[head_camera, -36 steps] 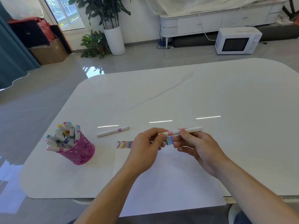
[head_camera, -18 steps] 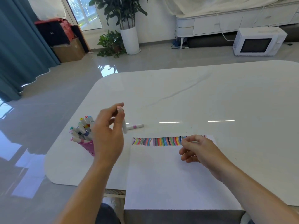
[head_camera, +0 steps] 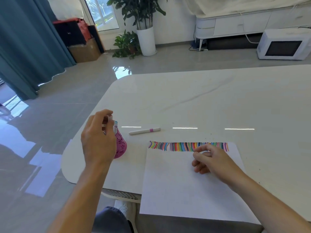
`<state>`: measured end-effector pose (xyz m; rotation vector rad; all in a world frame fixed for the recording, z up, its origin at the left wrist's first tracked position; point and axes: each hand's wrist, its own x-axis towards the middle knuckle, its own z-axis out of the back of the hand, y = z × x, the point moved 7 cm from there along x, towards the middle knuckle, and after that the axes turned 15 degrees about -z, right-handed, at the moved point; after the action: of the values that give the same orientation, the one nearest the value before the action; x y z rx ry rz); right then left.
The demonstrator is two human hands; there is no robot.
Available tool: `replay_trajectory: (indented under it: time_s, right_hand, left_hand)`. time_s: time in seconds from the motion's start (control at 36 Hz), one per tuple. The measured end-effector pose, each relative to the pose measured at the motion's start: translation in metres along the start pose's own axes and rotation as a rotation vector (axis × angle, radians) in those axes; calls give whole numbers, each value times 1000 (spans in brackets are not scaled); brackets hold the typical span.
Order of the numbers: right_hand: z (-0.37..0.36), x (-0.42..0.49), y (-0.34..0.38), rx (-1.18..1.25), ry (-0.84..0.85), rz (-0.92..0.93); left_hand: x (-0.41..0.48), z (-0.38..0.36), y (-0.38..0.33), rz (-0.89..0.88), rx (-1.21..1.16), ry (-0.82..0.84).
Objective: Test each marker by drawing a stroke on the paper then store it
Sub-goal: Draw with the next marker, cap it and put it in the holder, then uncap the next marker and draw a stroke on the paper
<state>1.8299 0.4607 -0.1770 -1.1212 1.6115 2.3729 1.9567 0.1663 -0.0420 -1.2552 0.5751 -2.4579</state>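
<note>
Now left hand (head_camera: 97, 140) pinches marker (head_camera: 110, 118) over holder (head_camera: 121, 147); right hand (head_camera: 212, 160), relaxed, on paper (head_camera: 176, 190).

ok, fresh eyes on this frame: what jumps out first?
The rainbow row of strokes along the far edge of the paper grabs the eye first, with the right hand resting loosely curled on the sheet just under it. Next comes the left hand pinching a marker over the pink holder. One loose marker with a pink band lies on the table beside them.

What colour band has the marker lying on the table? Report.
The marker has a pink band; head view.
</note>
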Motion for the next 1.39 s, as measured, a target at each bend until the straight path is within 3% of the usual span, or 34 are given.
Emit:
replay_trajectory:
  time_s: [0.25, 0.5, 0.58, 0.69, 0.78, 0.89, 1.11, 1.39]
  right_hand:
    - [1, 0, 0, -4, -8, 8]
    - [1, 2, 0, -18, -16, 13]
    - [3, 2, 0, -18, -20, 12]
    - [7, 2, 0, -10, -29, 11]
    - [11, 2, -2, -1, -36, 6]
    - [17, 0, -3, 11, -47, 7]
    - [27, -1, -7, 5, -57, 7]
    - [30, 4, -10, 11, -60, -12]
  left_hand:
    - [-7, -13, 24, 125, 137, 114]
    - [-10, -26, 22, 128, 236, 187]
    - [-8, -31, 10, 57, 200, 160]
    - [-6, -49, -17, -183, 173, 183]
    - [-13, -73, -27, -241, 101, 283]
    - [-30, -110, -22, -171, 44, 469]
    - [-46, -157, 10, -92, 178, 730]
    - [-44, -159, 21, -132, 322, 674]
